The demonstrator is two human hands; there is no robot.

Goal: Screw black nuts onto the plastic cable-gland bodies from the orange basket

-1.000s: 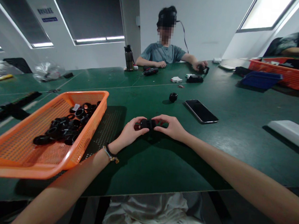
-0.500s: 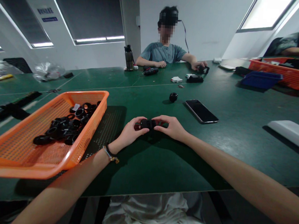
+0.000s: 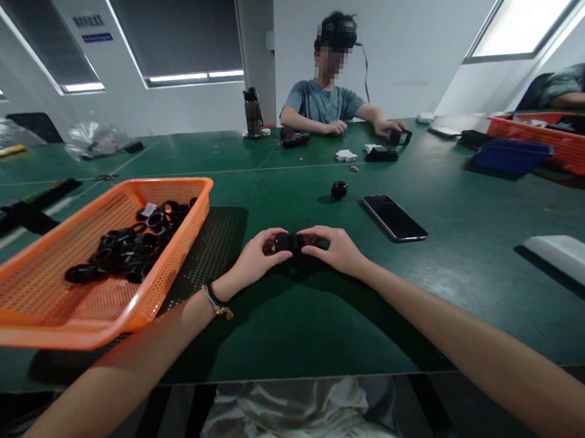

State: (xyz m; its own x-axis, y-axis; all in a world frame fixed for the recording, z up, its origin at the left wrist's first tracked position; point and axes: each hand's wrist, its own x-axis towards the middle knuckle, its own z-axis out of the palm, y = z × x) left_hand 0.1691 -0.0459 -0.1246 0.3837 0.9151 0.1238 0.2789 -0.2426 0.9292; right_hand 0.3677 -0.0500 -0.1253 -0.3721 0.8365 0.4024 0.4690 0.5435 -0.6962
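Between my two hands is a small black ribbed plastic part (image 3: 288, 243), held just above or on the green table; I cannot tell whether it is one piece or two joined. My left hand (image 3: 261, 251) is closed round its left end, thumb in front and fingers behind. At the right end, the thumb and fingers of my right hand (image 3: 334, 248) pinch it. A round black fitting (image 3: 339, 190) stands on the table beyond my hands. To my left, an orange perforated basket (image 3: 201, 202) contains several black rings and fittings (image 3: 130, 241).
A phone (image 3: 395, 218) lies right of my hands, and a white long object (image 3: 572, 262) sits farther right. Across the table (image 3: 274, 338) a person (image 3: 325, 104) touches a black part (image 3: 400, 137). A bottle (image 3: 252, 113), a blue tray (image 3: 512, 156) and a red basket (image 3: 572, 148) stand farther back.
My hands and the black part look the same. The person opposite has shifted slightly to the right, with the resting hand also moved right.
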